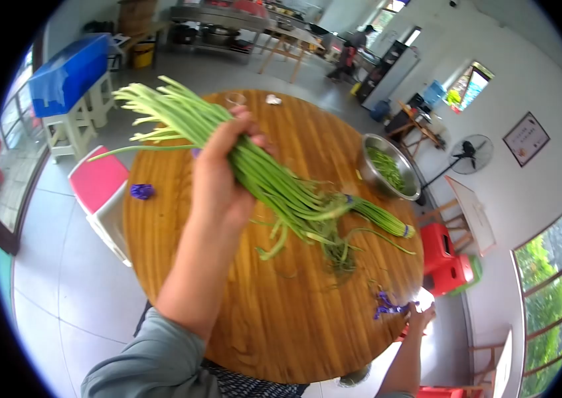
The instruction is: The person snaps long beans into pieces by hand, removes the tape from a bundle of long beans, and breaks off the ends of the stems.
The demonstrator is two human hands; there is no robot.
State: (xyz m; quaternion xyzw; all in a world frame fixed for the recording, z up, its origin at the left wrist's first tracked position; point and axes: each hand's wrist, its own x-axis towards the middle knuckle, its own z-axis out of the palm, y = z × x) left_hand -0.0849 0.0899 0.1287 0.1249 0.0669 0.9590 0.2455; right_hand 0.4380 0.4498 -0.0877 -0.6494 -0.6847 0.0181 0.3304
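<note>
My left hand (224, 156) is closed around a thick bunch of garlic scapes (267, 179), raised above the round wooden table (281, 318). The pale cut ends fan out to the upper left, while the thin, tangled tips trail down to the right onto the table. Beside those tips lies a smaller green bundle (384, 217) bound with blue bands. At the table's right edge, my right hand (421, 315) has its fingers closed on the end of some crumpled purple tie strips (390, 306); bright glare partly hides that hand.
A steel bowl (390, 166) of cut green pieces stands at the table's right rim. A purple crumpled bunch (141, 192) lies on the left, with a small clear cup (235, 99) at the far edge. A pink-and-white chair (100, 174) and red stools (443, 259) flank the table. Another person (354, 53) stands far back.
</note>
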